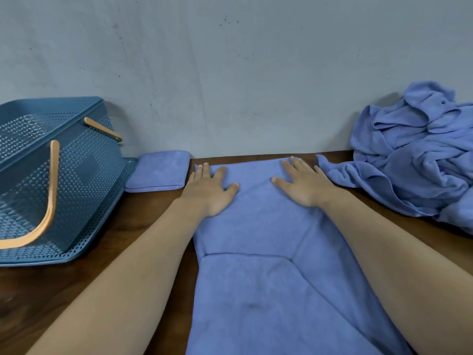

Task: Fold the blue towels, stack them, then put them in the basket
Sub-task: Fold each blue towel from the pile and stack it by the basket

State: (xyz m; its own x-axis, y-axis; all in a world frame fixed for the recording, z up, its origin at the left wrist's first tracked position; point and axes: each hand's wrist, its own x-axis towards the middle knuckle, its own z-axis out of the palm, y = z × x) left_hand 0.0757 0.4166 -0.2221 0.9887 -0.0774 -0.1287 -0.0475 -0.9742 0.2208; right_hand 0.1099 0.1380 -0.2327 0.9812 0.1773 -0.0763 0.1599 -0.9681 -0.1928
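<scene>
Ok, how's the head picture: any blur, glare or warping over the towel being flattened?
Head view: wide-angle warp stretches the forearms and basket at the edges; soft even light, faint shadows behind the basket and towel pile; no glare; left hand, right hand and spread towel reasonably sharp.

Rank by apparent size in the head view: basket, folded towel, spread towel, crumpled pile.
1. spread towel, though nearest the camera
2. basket and crumpled pile, about alike
3. folded towel
</scene>
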